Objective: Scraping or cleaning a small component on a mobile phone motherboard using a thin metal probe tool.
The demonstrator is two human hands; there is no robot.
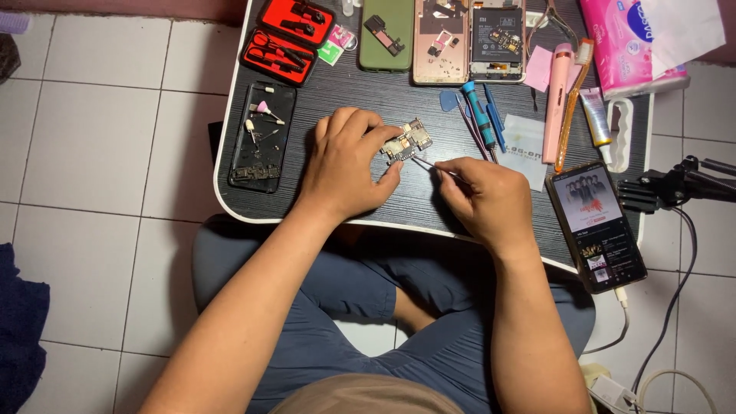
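- Head view: a small circuit board (408, 141) is pinched by the left hand (345, 165) at table centre, long axis running toward 2 o'clock.
- Thin tweezers (429, 165) are gripped in the right hand (483, 195), tips pointing toward 10 o'clock at the board's lower edge.

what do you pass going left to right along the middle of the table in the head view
clear tray of small parts → left hand → circuit board → thin metal tool → right hand → lit phone
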